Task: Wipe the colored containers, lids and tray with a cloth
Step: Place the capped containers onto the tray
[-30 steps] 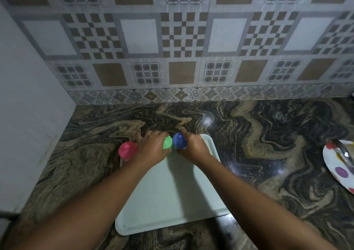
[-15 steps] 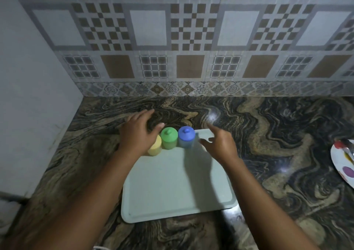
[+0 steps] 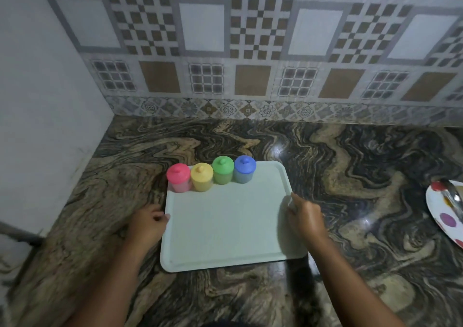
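Note:
A pale green tray (image 3: 230, 226) lies on the marbled counter. Along its far edge stand a pink container (image 3: 178, 177), a yellow container (image 3: 201, 176), a green container (image 3: 222, 170) and a blue container (image 3: 244, 169), each upright with its lid on. My left hand (image 3: 147, 224) grips the tray's left rim, thumb on top of the edge. My right hand (image 3: 304, 214) holds the tray's right rim with curled fingers. No cloth is in view.
A white plate with coloured dots (image 3: 444, 216) carrying a metal utensil (image 3: 453, 198) sits at the counter's right edge. A tiled wall (image 3: 250, 50) rises behind, and a plain white wall (image 3: 45, 101) closes the left side.
Both hands have left the containers and dropped back to the tray's side rims. All the containers now stand uncovered in a row on the tray.

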`<state>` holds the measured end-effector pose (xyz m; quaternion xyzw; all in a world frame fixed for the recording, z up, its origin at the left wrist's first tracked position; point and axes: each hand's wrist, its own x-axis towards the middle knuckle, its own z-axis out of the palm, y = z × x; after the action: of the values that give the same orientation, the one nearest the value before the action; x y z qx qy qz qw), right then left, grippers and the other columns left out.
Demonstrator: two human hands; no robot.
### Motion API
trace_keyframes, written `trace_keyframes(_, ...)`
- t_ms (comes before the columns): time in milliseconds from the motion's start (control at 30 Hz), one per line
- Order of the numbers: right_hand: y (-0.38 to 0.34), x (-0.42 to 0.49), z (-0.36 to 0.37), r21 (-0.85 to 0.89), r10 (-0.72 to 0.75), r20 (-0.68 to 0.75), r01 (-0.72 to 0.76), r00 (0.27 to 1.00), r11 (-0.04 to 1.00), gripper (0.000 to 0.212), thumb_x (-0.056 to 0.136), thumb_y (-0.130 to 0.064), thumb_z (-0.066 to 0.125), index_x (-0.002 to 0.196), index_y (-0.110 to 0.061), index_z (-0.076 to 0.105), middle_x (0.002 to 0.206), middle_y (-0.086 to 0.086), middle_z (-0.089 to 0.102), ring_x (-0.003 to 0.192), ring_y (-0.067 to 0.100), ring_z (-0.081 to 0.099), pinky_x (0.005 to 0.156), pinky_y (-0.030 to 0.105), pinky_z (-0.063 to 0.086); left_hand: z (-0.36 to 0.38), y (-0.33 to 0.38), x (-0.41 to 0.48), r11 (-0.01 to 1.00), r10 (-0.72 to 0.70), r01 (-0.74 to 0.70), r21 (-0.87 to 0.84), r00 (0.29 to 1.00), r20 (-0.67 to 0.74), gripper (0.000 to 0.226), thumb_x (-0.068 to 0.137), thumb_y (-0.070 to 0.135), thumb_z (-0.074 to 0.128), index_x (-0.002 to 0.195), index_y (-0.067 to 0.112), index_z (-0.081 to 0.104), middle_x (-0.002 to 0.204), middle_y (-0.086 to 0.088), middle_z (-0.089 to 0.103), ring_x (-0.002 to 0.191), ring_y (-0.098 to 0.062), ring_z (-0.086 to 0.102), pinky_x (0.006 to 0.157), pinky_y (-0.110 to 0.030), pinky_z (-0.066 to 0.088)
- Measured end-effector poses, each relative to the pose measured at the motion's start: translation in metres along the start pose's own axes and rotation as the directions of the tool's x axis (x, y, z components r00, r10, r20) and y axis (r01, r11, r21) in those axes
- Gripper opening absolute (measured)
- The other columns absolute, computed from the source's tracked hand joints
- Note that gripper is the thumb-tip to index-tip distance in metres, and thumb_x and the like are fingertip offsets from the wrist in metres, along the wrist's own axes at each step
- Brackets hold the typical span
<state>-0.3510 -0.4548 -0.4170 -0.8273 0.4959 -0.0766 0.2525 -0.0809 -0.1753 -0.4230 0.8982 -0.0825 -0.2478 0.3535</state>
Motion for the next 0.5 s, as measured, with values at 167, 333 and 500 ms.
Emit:
trace_keyframes(167, 0.007, 0.005, -0.004, 0.189, 0.100, -0.036, -0.091, 0.994, 0.978, 0.026, 0.076, 0.005, 0.059, 0.087, -0.009, 0.078, 0.080, 0.006, 0.075, 0.089, 0.024, 0.071, 0.075, 0.033, 0.054, 0.001, -0.004, 0.012, 0.992, -0.072, 0.082, -0.096, 0.991, 0.111, 0.028, 0.084, -0.001, 0.071, 0.111, 0.003, 0.068, 0.104, -0.011, 0.072, 0.091, -0.032, 0.070, 0.077, -0.056, 0.059)
trace_keyframes(333, 0.006, 0.010, -0.011, 0.273, 0.136, -0.053, -0.116, 0.989, 0.955, 0.040, 0.069, 0.006, 0.061, 0.089, -0.021, 0.083, 0.080, -0.005, 0.078, 0.087, 0.018, 0.071, 0.076, 0.028, 0.055, -0.003, 0.014, 0.007, 0.988, -0.076, 0.091, -0.127, 0.990, 0.120, 0.021, 0.084, -0.003, 0.068, 0.090, 0.017, 0.064, 0.091, -0.009, 0.071, 0.083, -0.034, 0.071, 0.067, -0.058, 0.060)
trace_keyframes(500, -0.002, 0.015, -0.021, 0.305, 0.136, -0.084, -0.104, 0.987, 0.947, 0.044, 0.071, 0.006, 0.062, 0.099, -0.020, 0.083, 0.090, -0.001, 0.080, 0.094, 0.018, 0.071, 0.085, 0.028, 0.055, -0.007, 0.035, 0.006, 0.988, -0.051, 0.070, -0.140, 0.990, 0.129, 0.021, 0.085, -0.006, 0.066, 0.094, 0.013, 0.063, 0.090, -0.008, 0.069, 0.084, -0.032, 0.069, 0.070, -0.053, 0.061)
